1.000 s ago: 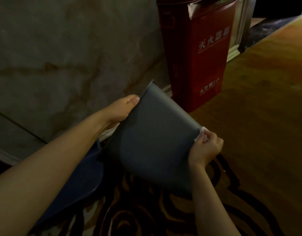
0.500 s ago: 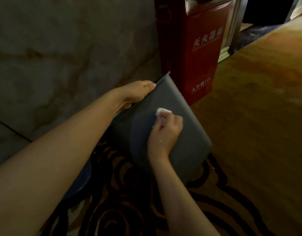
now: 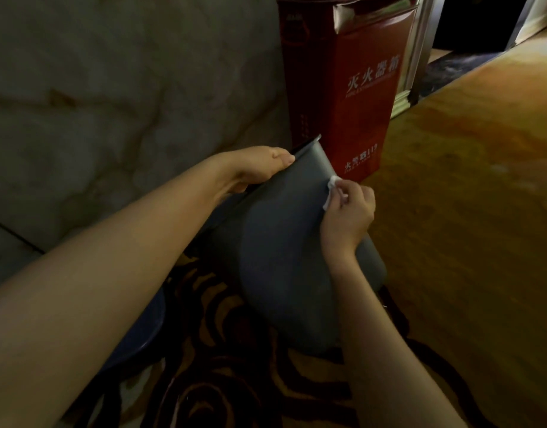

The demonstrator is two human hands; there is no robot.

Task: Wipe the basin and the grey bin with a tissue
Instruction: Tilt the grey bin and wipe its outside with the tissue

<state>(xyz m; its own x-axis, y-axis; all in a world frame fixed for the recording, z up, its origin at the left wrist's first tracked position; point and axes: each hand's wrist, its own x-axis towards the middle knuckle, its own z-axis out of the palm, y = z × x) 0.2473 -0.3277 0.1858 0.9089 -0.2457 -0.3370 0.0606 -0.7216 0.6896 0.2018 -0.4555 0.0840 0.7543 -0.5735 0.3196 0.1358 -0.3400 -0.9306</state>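
Observation:
The grey bin (image 3: 281,257) is tilted, with its rim toward the wall and its base low at the right. My left hand (image 3: 256,168) grips the rim at the upper left. My right hand (image 3: 348,211) pinches a small white tissue (image 3: 331,189) and presses it against the bin's outer wall near its upper right edge. A dark blue basin (image 3: 142,329) lies on the floor under my left forearm, mostly hidden.
A tall red fire-extinguisher box (image 3: 352,88) stands right behind the bin against the marble wall (image 3: 111,103). The floor is patterned carpet (image 3: 467,227), with dark swirls below the bin. A doorway frame (image 3: 417,57) is at the upper right.
My right hand with the tissue swept from the bin's lower right edge to the middle of its wall, then up to the upper right edge. The bin stayed tilted in my left hand.

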